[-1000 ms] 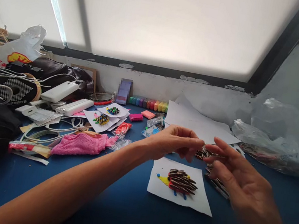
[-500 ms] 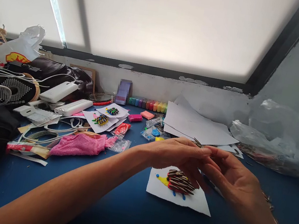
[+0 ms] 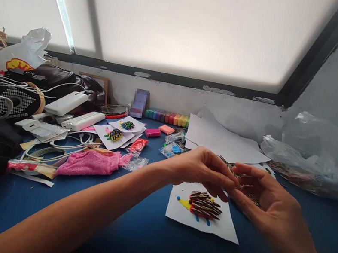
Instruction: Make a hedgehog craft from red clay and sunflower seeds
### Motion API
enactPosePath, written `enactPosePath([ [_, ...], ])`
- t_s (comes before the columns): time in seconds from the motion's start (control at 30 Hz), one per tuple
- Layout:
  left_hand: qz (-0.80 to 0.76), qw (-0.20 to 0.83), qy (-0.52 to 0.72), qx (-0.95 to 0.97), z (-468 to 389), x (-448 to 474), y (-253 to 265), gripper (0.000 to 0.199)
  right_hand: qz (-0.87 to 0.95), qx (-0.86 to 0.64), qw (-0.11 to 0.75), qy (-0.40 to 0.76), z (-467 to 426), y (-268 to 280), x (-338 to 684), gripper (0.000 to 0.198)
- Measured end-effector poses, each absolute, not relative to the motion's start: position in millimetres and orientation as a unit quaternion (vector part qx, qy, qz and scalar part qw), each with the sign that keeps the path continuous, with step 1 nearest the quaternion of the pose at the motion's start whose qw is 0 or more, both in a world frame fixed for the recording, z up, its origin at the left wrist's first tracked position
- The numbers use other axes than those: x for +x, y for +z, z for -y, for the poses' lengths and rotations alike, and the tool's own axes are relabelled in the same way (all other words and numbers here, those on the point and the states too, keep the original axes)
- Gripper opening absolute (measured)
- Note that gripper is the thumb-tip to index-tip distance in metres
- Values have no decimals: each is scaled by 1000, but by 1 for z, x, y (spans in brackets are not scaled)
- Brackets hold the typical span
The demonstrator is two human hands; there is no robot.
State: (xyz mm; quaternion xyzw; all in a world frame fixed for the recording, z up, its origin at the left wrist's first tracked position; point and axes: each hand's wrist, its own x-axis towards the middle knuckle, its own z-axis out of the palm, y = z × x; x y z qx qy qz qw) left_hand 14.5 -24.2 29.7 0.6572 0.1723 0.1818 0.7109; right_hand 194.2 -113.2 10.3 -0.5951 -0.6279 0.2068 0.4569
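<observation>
My left hand [image 3: 205,172] reaches in over the paper, thumb and fingertips pinched together; whatever they hold is too small to make out. Touching those fingertips is the thumb side of my right hand [image 3: 268,203], its fingers curved and apart. Striped seeds [image 3: 253,198], like sunflower seeds, show in the gap of the right hand; I cannot tell whether they lie in it or on the table behind. Below the hands, a clay hedgehog [image 3: 205,206] with a yellow snout, blue feet and seed spines lies on white paper [image 3: 218,233].
Clay animals on paper [image 3: 114,135], a pink cloth [image 3: 90,163] and white power banks [image 3: 83,121] crowd the left. Coloured clay packs [image 3: 167,118] line the wall. White sheets [image 3: 219,140] and a clear plastic bag [image 3: 319,162] lie at the back right.
The hands have shifted slightly, and the right fingers have opened away from the left fingertips. More of the hedgehog's back, with a yellow dot, now shows.
</observation>
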Motion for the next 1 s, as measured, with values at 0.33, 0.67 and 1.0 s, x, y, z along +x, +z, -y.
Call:
enactPosePath([
  [0.33,-184,705,169,664,24,14,27,46,684,-540,470,143,115,14,191,18],
  [0.67,-282,558,127,770,23,9,33,31,675,-562,450,164,113,13,190,19],
  [1.0,-345,290,65,890,-3,3,1,27,677,-591,380,217,106,-5,195,22],
])
